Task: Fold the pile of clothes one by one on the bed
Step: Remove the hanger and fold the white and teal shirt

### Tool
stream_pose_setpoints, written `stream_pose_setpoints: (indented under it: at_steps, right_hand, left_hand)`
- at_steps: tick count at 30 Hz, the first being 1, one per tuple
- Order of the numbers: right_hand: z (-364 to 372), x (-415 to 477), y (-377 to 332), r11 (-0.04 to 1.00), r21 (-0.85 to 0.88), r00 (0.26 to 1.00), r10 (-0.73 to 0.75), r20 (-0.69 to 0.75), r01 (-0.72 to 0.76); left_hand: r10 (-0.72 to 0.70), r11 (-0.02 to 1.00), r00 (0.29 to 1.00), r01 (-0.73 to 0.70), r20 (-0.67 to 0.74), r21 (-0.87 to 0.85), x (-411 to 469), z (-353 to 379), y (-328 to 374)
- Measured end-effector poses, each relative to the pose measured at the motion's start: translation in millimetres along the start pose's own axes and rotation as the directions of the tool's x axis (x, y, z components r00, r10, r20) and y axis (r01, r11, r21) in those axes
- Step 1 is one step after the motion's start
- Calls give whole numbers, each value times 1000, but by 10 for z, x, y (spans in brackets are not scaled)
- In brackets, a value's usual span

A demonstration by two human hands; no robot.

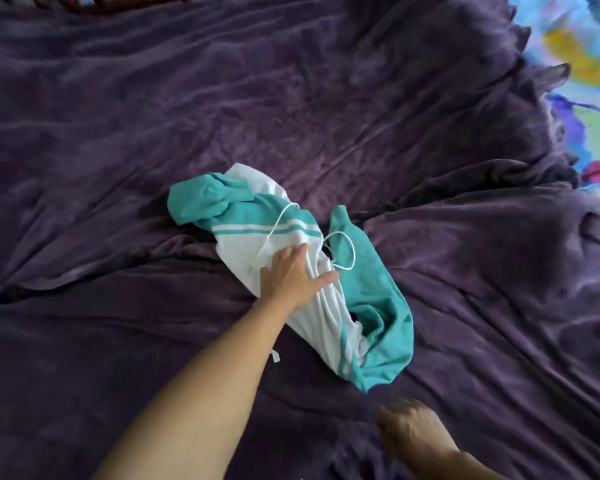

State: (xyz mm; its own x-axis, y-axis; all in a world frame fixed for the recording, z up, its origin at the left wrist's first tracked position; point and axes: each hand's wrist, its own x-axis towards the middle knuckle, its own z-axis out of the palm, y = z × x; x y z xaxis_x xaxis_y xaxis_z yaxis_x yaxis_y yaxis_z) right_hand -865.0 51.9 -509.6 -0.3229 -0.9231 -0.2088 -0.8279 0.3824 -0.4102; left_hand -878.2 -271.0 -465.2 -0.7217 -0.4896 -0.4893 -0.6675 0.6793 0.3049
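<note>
One cam only: it's sitting on the person's head, looking fwd & down across the bed [125, 140] from close up, wide-angle; left hand [291, 275] & right hand [409, 431] showing low in frame.

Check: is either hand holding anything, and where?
Nothing clearly held: left hand rests flat on the hoodie, white middle; right hand, blurred, is clear of it.

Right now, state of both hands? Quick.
Left hand: open, fingers resting flat on the crumpled teal-and-white drawstring garment.
Right hand: motion-blurred above the purple plush blanket; cannot tell.
</note>
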Motion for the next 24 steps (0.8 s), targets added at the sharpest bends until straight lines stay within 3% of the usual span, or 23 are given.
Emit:
stream_pose_setpoints:
  at_steps: [1,4,7,10,13,17,19,22,24]
  right_hand:
    - [-13,-8,52,999,-14,999,31,10,-31]
    - [-215,161,166,995,-13,994,102,-42,-102]
    - [-482,604,151,988,17,976,154,-151,-154]
    - [-696,1198,-25,992,56,964,122,-235,-112]
    - [-800,1778,-287,957,145,967,256,-14,-251]
    - [-609,2117,-454,790,227,820,527,223,-570]
    - [-509,2005,-456,727,249,766,577,283,-640]
    - [-389,1549,-353,709,338,785,562,259,-619]
    - [-404,1177,-304,782,283,832,523,186,-555]
  left_hand:
    - [-55,998,998,55,26,20,17,90,46]
    - [-121,993,983,121,-140,-10,-94,240,-64]
    - [-268,943,917,188,-295,-274,-423,205,-376]
    - [-473,826,818,281,-329,-489,-881,166,-727]
    - [-624,724,727,400,-286,-563,-1347,301,-1025]
    - [-807,528,575,599,-136,-602,-1849,639,-1414]
    - [-830,471,558,684,-17,-558,-2011,761,-1512]
    - [-835,470,550,702,-14,-535,-2020,706,-1518]
    - [-793,568,579,589,-190,-576,-1891,549,-1476]
